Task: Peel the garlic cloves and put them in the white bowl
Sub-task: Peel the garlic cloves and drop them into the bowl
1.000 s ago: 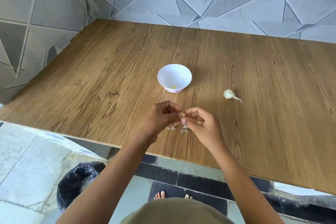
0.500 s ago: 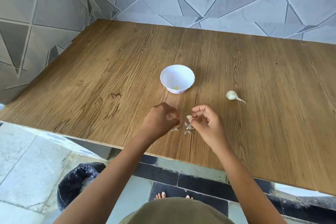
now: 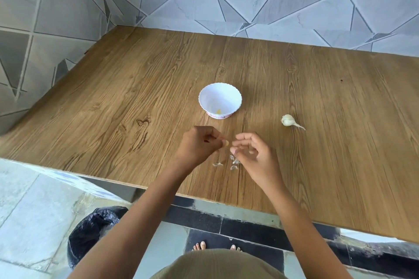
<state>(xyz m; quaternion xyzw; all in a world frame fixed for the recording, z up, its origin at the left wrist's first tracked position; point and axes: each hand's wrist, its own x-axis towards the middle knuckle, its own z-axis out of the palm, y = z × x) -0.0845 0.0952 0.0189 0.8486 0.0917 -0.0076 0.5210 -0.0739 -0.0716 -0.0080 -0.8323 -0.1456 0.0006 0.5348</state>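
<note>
A white bowl on a wooden table holds one peeled yellowish clove. Nearer the edge, the left hand pinches a pale garlic clove at its fingertips. The right hand, fingers curled, sits just beside it, its grip unclear.

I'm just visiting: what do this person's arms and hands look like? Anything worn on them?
Both arms are bare as far as the view shows, with no sleeves. The left hand and right hand wear no gloves, and no ring, watch or bracelet is visible. An olive-brown garment shows at the bottom edge.
</note>
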